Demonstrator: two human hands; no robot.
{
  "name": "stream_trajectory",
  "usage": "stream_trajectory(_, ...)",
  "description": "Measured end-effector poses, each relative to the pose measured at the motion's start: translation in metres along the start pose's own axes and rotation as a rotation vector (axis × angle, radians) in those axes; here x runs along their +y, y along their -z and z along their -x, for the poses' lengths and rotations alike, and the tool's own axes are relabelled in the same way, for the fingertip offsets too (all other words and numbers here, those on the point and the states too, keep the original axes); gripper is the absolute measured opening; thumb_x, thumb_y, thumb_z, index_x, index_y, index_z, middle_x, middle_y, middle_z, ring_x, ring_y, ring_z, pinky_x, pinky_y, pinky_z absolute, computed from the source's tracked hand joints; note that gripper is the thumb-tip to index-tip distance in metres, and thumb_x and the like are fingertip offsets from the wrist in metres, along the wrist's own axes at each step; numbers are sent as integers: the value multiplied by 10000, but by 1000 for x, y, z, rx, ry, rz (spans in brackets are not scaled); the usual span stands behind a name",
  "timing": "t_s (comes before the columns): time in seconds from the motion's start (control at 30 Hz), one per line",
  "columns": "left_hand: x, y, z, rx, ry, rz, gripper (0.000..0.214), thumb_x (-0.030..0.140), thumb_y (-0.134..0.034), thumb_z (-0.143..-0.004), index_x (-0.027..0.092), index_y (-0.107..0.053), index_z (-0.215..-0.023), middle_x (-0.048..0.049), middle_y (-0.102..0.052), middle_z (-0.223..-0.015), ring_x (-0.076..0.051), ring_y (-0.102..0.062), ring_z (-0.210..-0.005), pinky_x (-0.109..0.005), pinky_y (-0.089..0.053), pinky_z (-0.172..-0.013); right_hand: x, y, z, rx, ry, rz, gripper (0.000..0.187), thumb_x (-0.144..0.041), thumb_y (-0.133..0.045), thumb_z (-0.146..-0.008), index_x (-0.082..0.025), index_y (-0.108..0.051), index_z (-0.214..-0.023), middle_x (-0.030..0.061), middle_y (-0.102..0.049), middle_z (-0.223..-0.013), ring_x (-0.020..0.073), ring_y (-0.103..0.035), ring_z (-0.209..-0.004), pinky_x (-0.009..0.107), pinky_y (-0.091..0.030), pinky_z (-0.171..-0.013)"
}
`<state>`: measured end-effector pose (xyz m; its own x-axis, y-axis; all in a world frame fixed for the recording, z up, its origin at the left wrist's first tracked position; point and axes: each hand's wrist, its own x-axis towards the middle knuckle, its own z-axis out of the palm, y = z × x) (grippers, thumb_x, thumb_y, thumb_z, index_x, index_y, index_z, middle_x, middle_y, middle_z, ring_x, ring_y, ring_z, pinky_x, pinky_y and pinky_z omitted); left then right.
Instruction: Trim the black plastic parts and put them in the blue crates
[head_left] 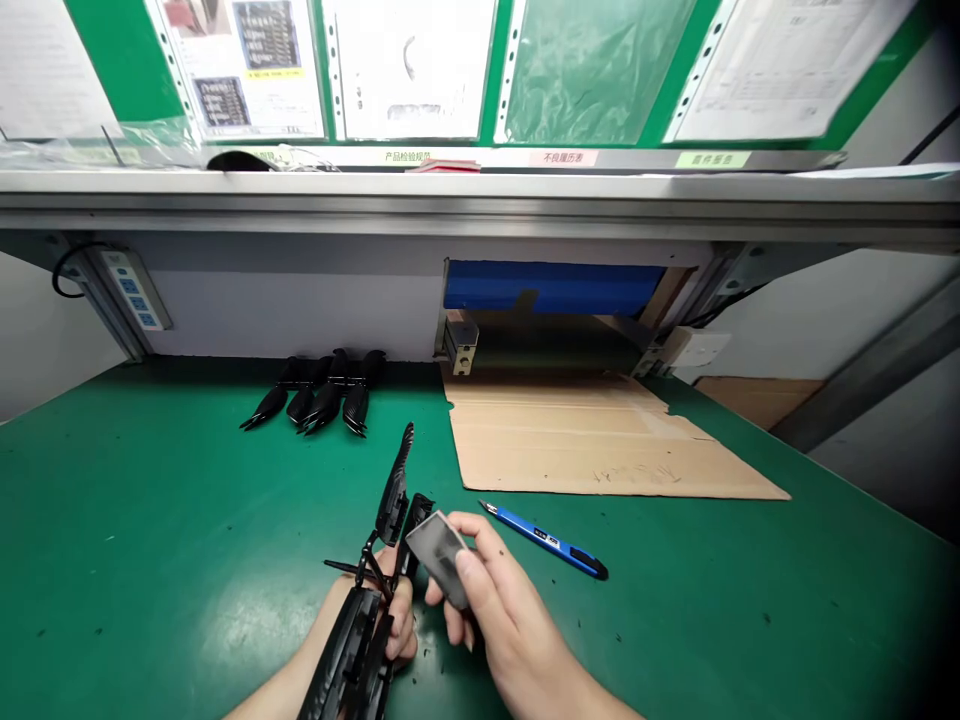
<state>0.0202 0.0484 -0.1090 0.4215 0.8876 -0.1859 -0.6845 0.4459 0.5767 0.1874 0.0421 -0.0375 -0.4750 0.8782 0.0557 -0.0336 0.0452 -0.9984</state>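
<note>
Near the front of the green table, my left hand point(403, 620) is closed around a black plastic part point(352, 640) with long, wing-like pieces joined by a thin sprue. The part stands tilted, and its lower end runs out of the picture. My right hand point(499, 600) pinches a small grey rectangular block point(439, 555) between thumb and fingers. One corner of the block is close to the upper black piece; whether they touch I cannot tell. A blue pen-like knife point(544, 538) lies just beyond my right hand.
More black wing-like parts point(322, 393) lie at the table's back left. A flat cardboard sheet point(570, 440) covers the back right, under a blue-topped opening point(555, 287). Small dark scraps dot the green tabletop point(150, 520). A metal-edged shelf point(375, 215) spans the back, with a power strip point(135, 290) at left.
</note>
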Motion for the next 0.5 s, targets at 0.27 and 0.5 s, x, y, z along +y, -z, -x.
stream_trajectory(0.27,-1,-3,4,6,42,-18,304,437,-540,-884,149,-626,-842,40,-449,-414,-99,-355,-286,-234,-266,-360,11,18,-16,143,70,339,294,-406,-314,-1026,-208,-458,-1189,11,-510,-823,150,-488,-727,247,-421,-631)
stream_trajectory(0.5,1,-10,5,-27,58,-53,380,524,-532,-860,150,-601,-839,54,-397,-372,-91,-313,-260,-221,-252,-327,5,27,-18,68,302,526,305,-311,-348,-1014,-251,-475,-1285,49,-534,-1102,188,-497,-1025,305,-400,-928)
